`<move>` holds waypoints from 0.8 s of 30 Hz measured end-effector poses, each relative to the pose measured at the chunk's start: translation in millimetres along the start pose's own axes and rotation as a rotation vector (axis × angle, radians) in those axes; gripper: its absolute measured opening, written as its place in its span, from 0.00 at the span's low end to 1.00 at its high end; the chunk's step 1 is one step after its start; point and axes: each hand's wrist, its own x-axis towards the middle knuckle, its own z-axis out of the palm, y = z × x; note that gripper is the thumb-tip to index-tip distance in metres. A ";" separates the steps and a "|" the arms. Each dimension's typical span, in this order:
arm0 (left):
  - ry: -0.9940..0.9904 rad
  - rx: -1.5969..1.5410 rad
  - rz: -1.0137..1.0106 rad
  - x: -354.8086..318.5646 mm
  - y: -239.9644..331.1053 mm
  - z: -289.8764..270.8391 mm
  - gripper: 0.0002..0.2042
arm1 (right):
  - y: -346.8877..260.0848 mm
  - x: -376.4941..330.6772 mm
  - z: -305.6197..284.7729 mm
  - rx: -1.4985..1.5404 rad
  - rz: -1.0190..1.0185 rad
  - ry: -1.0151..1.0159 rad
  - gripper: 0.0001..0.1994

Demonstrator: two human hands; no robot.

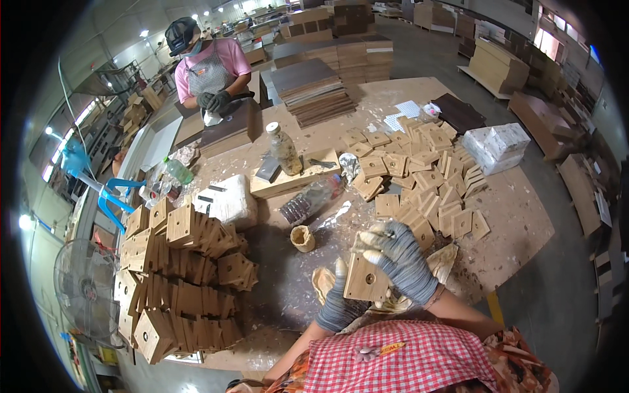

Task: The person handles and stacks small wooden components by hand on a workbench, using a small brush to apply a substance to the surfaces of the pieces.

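My left hand [339, 306], in a grey striped glove, grips a square wooden block [365, 280] by its left and lower side. The block is tilted up, with a dark-ringed hole in its middle and small holes near its corners. My right hand [401, 262], gloved alike, is closed over the block's top edge and right side; its fingertips are bent and partly hidden. Beneath my hands lies a pale beige cloth [444, 261]. A small tan cup [303, 239] stands to the left of them.
Many similar blocks [426, 160] lie heaped at right; stacked blocks [196, 288] fill the left. A plastic bottle [308, 200] lies mid-table, near a jar [284, 150] on a wooden piece. A white-wrapped bundle [496, 147] sits far right. Across the table stands another person [213, 72].
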 end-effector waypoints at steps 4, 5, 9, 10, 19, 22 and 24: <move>-0.258 -0.195 -0.169 2.9 0.9 -9.5 0.42 | -2.9 0.2 -10.0 0.241 0.187 0.058 0.15; -0.179 -0.251 -0.144 1.4 2.2 -3.9 0.41 | -0.6 -3.2 -6.7 0.333 0.232 0.054 0.16; -0.176 -0.056 -0.019 0.3 9.6 -8.6 0.40 | 3.4 -5.8 -18.3 0.538 0.329 0.136 0.16; -0.176 -0.057 -0.018 -0.9 11.6 -10.0 0.40 | 6.0 -7.5 -23.3 0.538 0.329 0.134 0.16; 0.002 0.001 0.013 -4.2 13.2 -14.0 0.31 | 6.2 -35.7 -19.8 0.571 0.204 0.025 0.16; 0.114 0.302 0.166 -4.1 3.1 -22.5 0.28 | 8.4 -48.1 -14.6 0.392 0.197 -0.028 0.18; 0.205 0.315 0.227 2.9 -8.4 -33.3 0.27 | 12.5 -59.3 -9.7 0.275 0.138 -0.105 0.18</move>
